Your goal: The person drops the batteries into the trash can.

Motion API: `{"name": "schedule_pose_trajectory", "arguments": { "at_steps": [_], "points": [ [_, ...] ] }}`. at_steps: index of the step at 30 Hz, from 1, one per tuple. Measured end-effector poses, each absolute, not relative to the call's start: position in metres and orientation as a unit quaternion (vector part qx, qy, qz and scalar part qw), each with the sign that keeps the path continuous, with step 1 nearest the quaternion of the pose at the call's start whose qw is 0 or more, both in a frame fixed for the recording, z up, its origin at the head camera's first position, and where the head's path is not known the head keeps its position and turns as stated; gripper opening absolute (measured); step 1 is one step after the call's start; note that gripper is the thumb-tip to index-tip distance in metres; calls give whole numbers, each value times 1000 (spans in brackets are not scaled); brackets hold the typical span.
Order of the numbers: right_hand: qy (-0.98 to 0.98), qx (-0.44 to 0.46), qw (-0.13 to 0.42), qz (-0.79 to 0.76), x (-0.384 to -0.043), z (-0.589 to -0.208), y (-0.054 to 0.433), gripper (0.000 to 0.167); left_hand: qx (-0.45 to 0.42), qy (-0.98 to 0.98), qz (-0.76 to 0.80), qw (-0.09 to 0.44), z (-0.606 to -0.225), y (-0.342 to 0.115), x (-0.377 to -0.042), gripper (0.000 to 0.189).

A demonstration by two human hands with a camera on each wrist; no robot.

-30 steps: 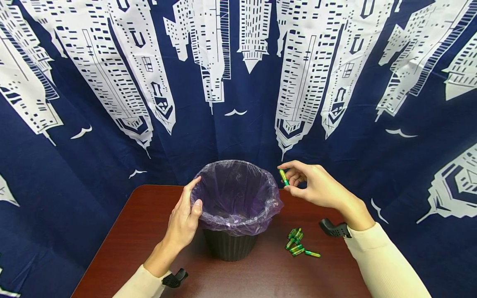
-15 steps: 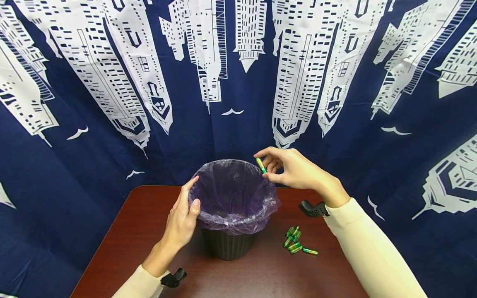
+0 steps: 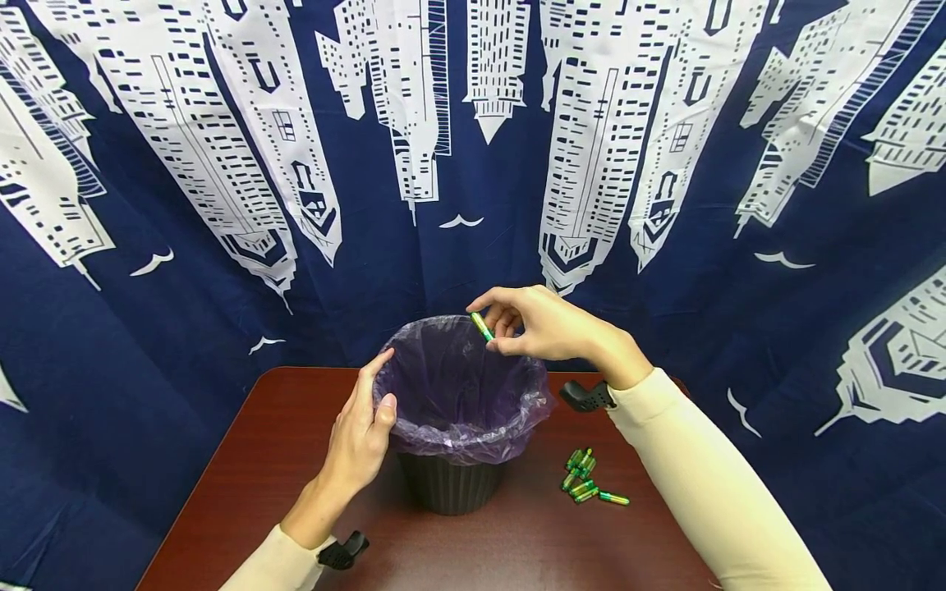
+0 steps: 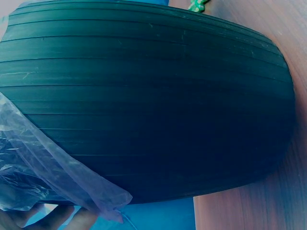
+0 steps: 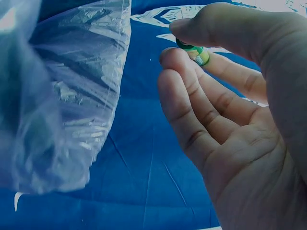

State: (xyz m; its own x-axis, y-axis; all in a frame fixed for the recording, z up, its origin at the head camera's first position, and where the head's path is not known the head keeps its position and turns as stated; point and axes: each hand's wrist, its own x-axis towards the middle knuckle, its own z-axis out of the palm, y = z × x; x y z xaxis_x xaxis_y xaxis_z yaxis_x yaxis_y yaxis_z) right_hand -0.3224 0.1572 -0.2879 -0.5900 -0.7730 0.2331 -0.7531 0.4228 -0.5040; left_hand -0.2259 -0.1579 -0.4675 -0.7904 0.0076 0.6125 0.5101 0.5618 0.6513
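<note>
A black ribbed trash can with a thin purple liner folded over its rim stands upright on the table. My left hand grips the rim's left side, thumb over the liner; in the left wrist view its fingers show beside the liner's hanging edge. Between thumb and index finger my right hand pinches a green and gold battery, seen over the far right part of the can's opening. In the right wrist view the battery is partly hidden by the thumb.
Several more green and gold batteries lie in a loose pile to the right of the can on the brown wooden table. A navy cloth printed with white buildings hangs behind the table.
My right hand has carried the battery left and slightly up, from beside the can to over its opening. The left hand keeps its grip on the rim.
</note>
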Motion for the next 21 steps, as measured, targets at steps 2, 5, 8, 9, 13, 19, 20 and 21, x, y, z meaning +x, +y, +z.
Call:
{"name": "schedule_pose_trajectory", "arguments": {
  "at_steps": [2, 5, 8, 9, 13, 19, 20, 21],
  "points": [
    [844, -452, 25, -288, -323, -287, 152, 55, -154, -837, -442, 283, -468, -158, -226, 64],
    [845, -451, 38, -285, -324, -287, 145, 54, -154, -837, -444, 281, -468, -158, -226, 64],
    [846, -454, 42, -277, -327, -287, 139, 53, -154, -836, -446, 280, -468, -158, -225, 64],
    [846, -456, 41, -274, -327, -287, 137, 53, -153, -836, -446, 279, -468, -158, -225, 64],
    [846, -458, 41, -270, -328, -288, 132, 53, -151, -837, -447, 278, -468, -158, -225, 64],
    [845, -459, 43, -271, -329, -290, 127, 53, -149, -838, -446, 277, -468, -158, -226, 63],
    [845, -459, 42, -271, -330, -290, 126, 53, -149, -838, -446, 277, -468, -158, -226, 63],
    [845, -459, 41, -271, -330, -290, 126, 53, -149, -838, -445, 278, -468, -158, -226, 63]
  ]
}}
